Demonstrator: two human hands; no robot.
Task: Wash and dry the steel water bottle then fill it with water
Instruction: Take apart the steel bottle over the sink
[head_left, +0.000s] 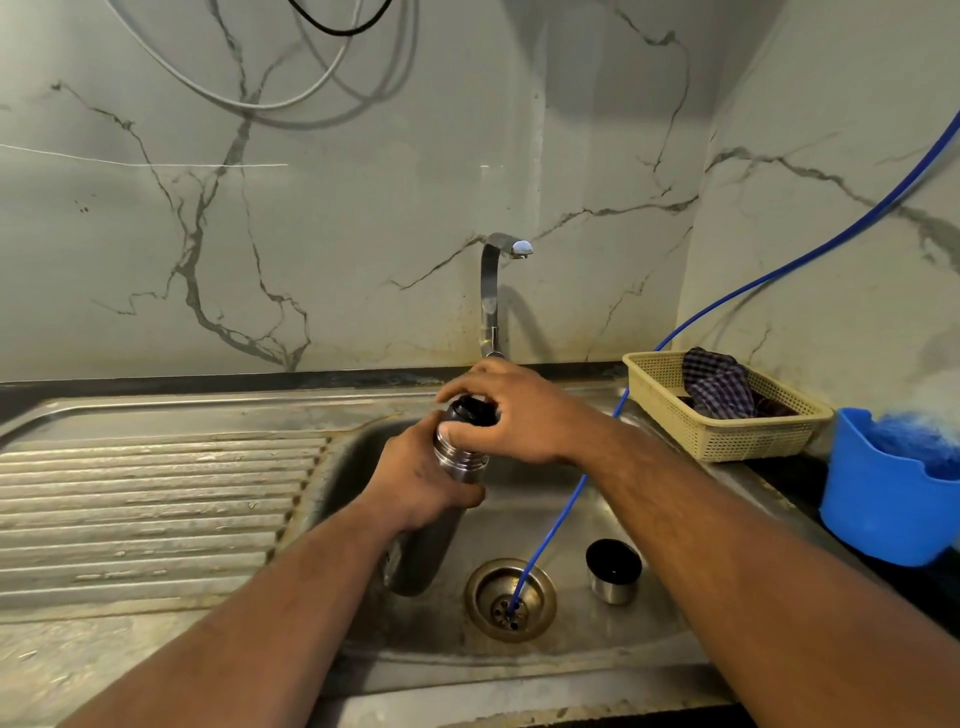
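Clasped round its body by the left hand (415, 478), the steel bottle (460, 460) tilts over the sink (426, 644) at frame centre; the right hand (519, 415) curls round the black stopper (470, 410) on top. Lower right, a steel cup (614, 571) stands beside the drain (488, 582).

No readable text, label or brand anywhere; bottle (460, 457) surface (mostly hidden) seemingly unmarked.

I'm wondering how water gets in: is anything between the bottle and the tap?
Yes. The right hand grips a black stopper on the mouth of the bottle, below the tap. The left hand holds the body. The blue hose passes to the right, not between.
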